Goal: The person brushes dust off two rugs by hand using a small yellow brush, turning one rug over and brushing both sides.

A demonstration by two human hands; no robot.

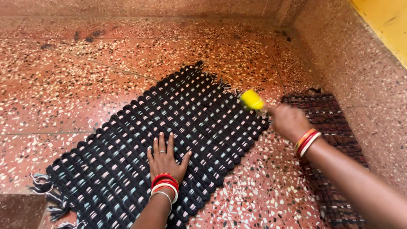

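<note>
Nearest the camera, the left hand [164, 159] lay flat and released on a woven mat [161, 144], fingers spread and palm pressed to the weave, with red, white and silver bangles [165, 185] stacked at the wrist. The mat was a thick rectangular piece of knotted black cord, flecked with pale pink and light blue, its short ends finished in loose tassels; it lay slantwise on the floor, running from the lower left up toward the middle. Just beyond its right edge, the right hand [289, 121] was clenched around the handle of a small brush with a yellow head [252, 100], the head resting at the mat's upper right border; red and orange bangles [307, 142] circled that wrist. Under and behind the right forearm lay a second mat [335, 127], dark maroon and ribbed, set close to the wall. The floor [63, 85] was reddish terrazzo, speckled with white and black chips. Farthest off, the wall's speckled base rose to a plain yellow painted band [388, 21] in the upper right corner.
</note>
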